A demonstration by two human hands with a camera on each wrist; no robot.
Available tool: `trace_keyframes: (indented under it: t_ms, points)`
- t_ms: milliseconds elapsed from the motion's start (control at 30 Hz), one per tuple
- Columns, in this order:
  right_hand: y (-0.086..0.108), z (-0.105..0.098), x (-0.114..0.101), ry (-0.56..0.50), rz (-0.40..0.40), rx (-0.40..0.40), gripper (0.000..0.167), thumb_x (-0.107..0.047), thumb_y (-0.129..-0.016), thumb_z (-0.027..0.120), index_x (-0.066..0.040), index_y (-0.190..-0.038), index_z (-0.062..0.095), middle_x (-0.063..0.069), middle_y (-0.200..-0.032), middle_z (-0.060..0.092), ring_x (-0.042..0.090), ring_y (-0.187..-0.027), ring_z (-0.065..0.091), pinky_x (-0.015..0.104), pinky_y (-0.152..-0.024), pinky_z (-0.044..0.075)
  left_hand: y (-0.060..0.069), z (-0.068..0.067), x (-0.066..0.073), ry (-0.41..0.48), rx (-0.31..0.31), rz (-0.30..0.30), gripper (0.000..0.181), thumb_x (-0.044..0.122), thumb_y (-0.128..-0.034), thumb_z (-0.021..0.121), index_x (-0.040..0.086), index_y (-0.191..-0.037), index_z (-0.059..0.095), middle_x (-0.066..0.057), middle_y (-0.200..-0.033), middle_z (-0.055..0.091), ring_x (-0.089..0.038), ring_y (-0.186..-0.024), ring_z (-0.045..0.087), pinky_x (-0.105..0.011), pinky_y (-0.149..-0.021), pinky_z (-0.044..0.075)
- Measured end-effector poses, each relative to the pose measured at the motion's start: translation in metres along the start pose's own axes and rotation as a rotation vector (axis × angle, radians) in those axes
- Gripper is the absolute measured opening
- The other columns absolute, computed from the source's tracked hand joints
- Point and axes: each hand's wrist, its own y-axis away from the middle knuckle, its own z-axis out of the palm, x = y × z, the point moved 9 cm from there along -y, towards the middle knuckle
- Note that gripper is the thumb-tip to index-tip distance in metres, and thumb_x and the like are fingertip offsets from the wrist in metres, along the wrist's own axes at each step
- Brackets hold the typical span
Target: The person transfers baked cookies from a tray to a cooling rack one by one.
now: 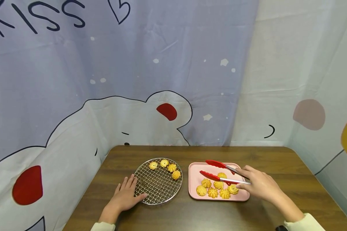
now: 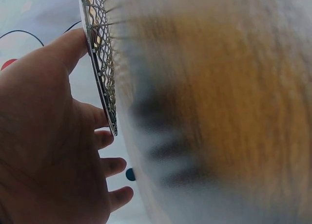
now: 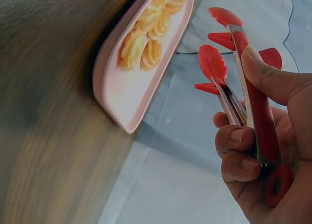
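Note:
A pair of red-tipped metal tongs point(image 1: 229, 180) is gripped in my right hand point(image 1: 261, 183), its two tips spread apart with nothing between them. Below the tips lies a pink tray point(image 1: 193, 173) that bears several yellow swirled cookies point(image 1: 212, 192). In the right wrist view, thumb and fingers wrap the handles of the tongs point(image 3: 258, 112). On the left, my left hand point(image 1: 124, 195) touches the rim of a round wire rack point(image 1: 154, 189) with its fingers spread. A few cookies point(image 1: 172, 167) sit along the rack's far right side. From the left wrist, the rack point(image 2: 100, 63) shows edge-on beside the fingertips.
Rack and tray stand side by side on a brown wooden table point(image 1: 185, 218), with a narrow strip of wood between them. A printed cloth curtain point(image 1: 150, 128) hangs behind the table's far edge and along the sides.

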Motion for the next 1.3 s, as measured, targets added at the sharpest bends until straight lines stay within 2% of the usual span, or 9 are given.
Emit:
trace_keyframes:
  t_ms: [267, 467, 933, 1300]
  points:
    - [0.017, -0.007, 0.015, -0.003, 0.029, 0.005, 0.058, -0.04, -0.081, 0.083, -0.018, -0.132, 0.069, -0.012, -0.106, 0.061, 0.006, -0.07, 0.052, 0.032, -0.055, 0.041, 0.001, 0.0, 0.0, 0.008, 0.007, 0.003, 0.102, 0.068, -0.0918, 0.058, -0.005, -0.157, 0.028, -0.024, -0.166, 0.016, -0.051, -0.151, 0.011, -0.072, -0.116, 0.008]
    - [0.03, -0.009, 0.025, 0.012, 0.034, 0.0, 0.059, -0.046, -0.08, 0.083, -0.018, -0.131, 0.07, -0.01, -0.11, 0.063, 0.007, -0.074, 0.057, 0.034, -0.056, 0.043, 0.0, 0.001, -0.001, 0.009, 0.009, 0.004, 0.102, 0.068, -0.0918, 0.057, -0.005, -0.157, 0.028, -0.024, -0.166, 0.016, -0.051, -0.151, 0.011, -0.073, -0.116, 0.008]
    - [0.061, -0.017, 0.041, 0.028, 0.046, -0.014, 0.059, -0.047, -0.077, 0.083, -0.022, -0.129, 0.071, -0.021, -0.102, 0.058, -0.006, -0.069, 0.046, 0.027, -0.055, 0.038, 0.003, -0.002, 0.002, 0.012, 0.01, 0.006, 0.102, 0.068, -0.0916, 0.058, -0.005, -0.157, 0.028, -0.025, -0.166, 0.017, -0.051, -0.151, 0.011, -0.073, -0.116, 0.009]
    - [0.074, -0.015, 0.058, 0.041, 0.055, -0.08, 0.064, -0.057, -0.077, 0.079, -0.02, -0.128, 0.072, -0.02, -0.101, 0.057, -0.006, -0.071, 0.045, 0.025, -0.055, 0.037, 0.002, -0.001, 0.001, 0.011, 0.001, 0.002, 0.102, 0.068, -0.092, 0.058, -0.004, -0.158, 0.027, -0.023, -0.167, 0.016, -0.05, -0.152, 0.01, -0.072, -0.117, 0.008]
